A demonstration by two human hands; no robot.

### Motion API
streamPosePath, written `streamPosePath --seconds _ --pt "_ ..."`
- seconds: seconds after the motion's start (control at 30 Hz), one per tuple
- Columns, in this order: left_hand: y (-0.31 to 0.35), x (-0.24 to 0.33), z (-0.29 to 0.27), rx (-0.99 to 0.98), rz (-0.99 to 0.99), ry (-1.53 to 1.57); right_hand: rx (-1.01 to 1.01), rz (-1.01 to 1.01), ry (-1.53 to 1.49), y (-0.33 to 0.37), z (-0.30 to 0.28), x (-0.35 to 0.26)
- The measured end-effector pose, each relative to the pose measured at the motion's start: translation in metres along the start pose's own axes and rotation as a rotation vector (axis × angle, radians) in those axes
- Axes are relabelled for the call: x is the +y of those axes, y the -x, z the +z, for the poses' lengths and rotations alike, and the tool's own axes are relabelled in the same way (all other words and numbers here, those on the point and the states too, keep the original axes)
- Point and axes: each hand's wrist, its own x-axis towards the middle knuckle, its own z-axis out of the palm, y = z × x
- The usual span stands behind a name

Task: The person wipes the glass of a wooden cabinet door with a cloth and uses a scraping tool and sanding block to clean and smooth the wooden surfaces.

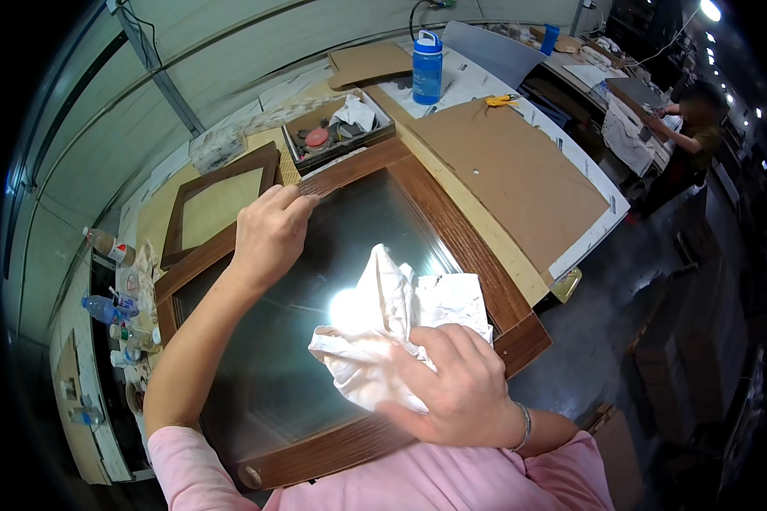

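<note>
A brown wooden-framed glass door [520, 341] lies across the bench in front of me, its near edge against my pink shirt. The fingers of my left hand [273, 232] curl over the far left side of its frame. Bunched under my right hand [462, 387] is a white cloth [375, 285], pressed on the glass near the right side of the frame. Part of the cloth spreads flat beyond my fingers. A bright light reflects in the glass beside it.
Beyond the door stand an open box [383, 134] of rags and small items and a blue bottle [428, 72]. A brown board [520, 175] lies at right, a smaller wooden frame [179, 223] at left. Bottles [106, 308] crowd the left side. Another person [694, 136] works far right.
</note>
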Motion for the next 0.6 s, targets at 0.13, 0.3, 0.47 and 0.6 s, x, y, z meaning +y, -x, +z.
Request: streamPosePath --seconds 0.13,0.3,0.47,0.6 --pt "-0.002 0.0 -0.003 -0.04 -0.055 0.114 -0.009 -0.002 0.005 0.0 -0.001 0.001" --pt "-0.001 -0.003 -0.002 -0.068 -0.067 0.117 -0.002 -0.005 0.001 0.001 -0.001 0.0" --pt "0.0 0.001 -0.01 -0.101 -0.184 0.374 0.016 -0.008 -0.01 0.001 0.001 -0.003" --pt "0.009 -0.008 -0.036 -0.079 -0.267 0.454 0.017 -0.007 -0.017 0.0 -0.001 0.0"
